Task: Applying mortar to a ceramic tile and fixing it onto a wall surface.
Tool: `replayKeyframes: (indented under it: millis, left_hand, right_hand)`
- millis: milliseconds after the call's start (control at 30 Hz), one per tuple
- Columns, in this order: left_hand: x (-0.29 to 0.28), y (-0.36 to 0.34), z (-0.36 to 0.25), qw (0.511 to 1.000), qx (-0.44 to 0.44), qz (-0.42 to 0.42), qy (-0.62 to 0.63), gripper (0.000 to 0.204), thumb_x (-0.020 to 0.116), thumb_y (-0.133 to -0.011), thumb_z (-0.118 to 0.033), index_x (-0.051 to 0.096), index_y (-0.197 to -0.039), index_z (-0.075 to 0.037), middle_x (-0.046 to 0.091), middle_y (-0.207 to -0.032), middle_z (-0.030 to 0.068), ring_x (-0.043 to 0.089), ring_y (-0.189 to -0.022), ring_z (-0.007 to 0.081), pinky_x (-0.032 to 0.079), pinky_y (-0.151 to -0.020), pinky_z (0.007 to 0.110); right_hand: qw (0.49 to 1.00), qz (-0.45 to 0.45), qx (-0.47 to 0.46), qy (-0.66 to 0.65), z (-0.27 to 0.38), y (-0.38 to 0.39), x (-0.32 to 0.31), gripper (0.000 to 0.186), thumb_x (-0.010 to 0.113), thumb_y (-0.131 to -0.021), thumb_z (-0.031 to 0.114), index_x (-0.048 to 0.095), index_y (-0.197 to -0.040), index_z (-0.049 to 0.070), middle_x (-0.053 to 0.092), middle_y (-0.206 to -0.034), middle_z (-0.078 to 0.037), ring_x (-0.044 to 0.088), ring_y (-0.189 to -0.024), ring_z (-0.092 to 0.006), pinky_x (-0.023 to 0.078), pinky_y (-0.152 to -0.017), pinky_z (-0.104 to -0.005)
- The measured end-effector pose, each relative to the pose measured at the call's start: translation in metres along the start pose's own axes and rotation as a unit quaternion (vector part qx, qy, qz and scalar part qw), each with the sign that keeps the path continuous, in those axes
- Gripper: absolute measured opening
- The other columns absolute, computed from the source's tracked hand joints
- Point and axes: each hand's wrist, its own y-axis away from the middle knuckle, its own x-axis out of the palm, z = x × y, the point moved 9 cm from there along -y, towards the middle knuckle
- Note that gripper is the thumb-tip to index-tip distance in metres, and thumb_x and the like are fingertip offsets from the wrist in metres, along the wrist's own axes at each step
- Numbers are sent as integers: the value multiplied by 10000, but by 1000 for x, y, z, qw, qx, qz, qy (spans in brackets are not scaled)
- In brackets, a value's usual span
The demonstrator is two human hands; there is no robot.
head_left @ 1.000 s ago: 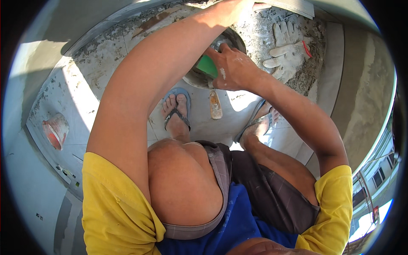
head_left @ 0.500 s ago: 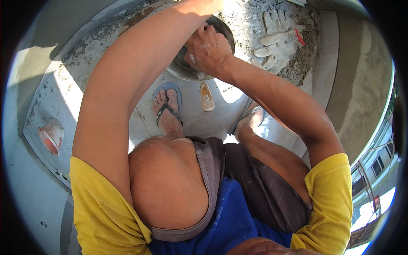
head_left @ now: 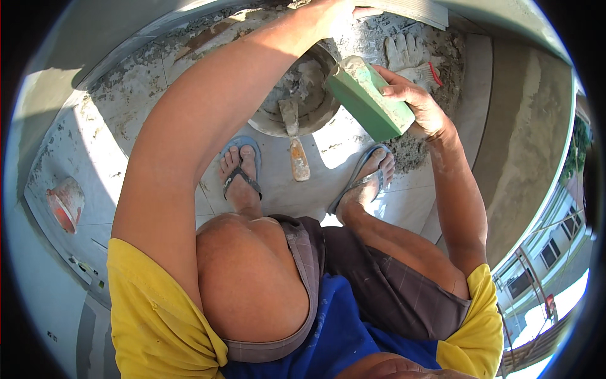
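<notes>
Head camera view is showing the right hand (head_left: 421, 106) grasping a green block (head_left: 371, 108) at one o'clock, fingers wrapping its right end and thumb pressing near the grey-smeared upper face. The block is hovering over the floor (head_left: 289, 197), overlapping the rim of a round bucket (head_left: 326, 108) in this view; I cannot tell whether they are touching. Of the two hands, the left (head_left: 341, 19) is reaching toward twelve o'clock, near a pale board (head_left: 416, 11); glare is hiding whether it is gripping anything.

Grey paste (head_left: 306, 85) is already coating part of the block, and more is remaining in the bucket, so the work is probably standing partway. A trowel (head_left: 298, 156) is resting unheld across the bucket's near rim, handle pointing to six o'clock. Pale gloves (head_left: 404, 54) are lying beyond the block; a red-and-white pail (head_left: 67, 205) is sitting at nine o'clock.
</notes>
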Motion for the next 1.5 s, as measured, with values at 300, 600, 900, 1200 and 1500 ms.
replayKeyframes:
  millis: [300, 600, 900, 1200, 1500]
  left_hand:
    - [-18, 8, -5, 986, -42, -89, -134, 309, 502, -989, -101, 471, -1251, 60, 554, -1255, 153, 597, -1153, 305, 566, -920, 306]
    - [-7, 7, -8, 995, 4, -64, -77, 240, 494, -978, -44, 453, -1163, 103, 519, -1202, 169, 583, -1129, 341, 513, -1034, 432]
    - [-15, 3, -8, 996, 43, -67, -35, 251, 508, -975, -43, 448, -1136, 140, 535, -1148, 190, 596, -1093, 338, 505, -1041, 465]
    - [-23, -7, -5, 998, 35, -37, -43, 307, 499, -983, -62, 425, -1177, 164, 524, -1198, 204, 581, -1126, 335, 487, -1059, 468]
    - [-7, 2, -9, 995, 8, -44, -88, 354, 493, -989, -79, 419, -1232, 167, 521, -1251, 204, 554, -1177, 330, 477, -1070, 445]
  right_hand:
    - [938, -107, -228, 239, 65, 39, -43, 823, 723, -705, 126, 381, -1450, 53, 551, -1191, -111, 537, -1096, -217, 430, -963, -325]
    - [169, -321, -451, 816, 126, 73, -56, 819, 833, -595, 207, 547, -1361, 262, 556, -1083, -21, 535, -935, -212, 415, -852, -368]
    - [60, -258, -474, 840, 139, 30, -48, 665, 592, -801, 195, 449, -1437, 326, 547, -1033, 45, 563, -876, -119, 421, -799, -308]
    - [107, -218, -484, 841, 152, 45, -19, 575, 651, -732, 176, 585, -1300, 124, 585, -1012, -60, 565, -834, -221, 456, -748, -387]
    - [59, -230, -452, 860, 153, 55, -75, 618, 611, -768, 182, 509, -1376, 221, 558, -1038, -13, 567, -866, -176, 453, -761, -345]
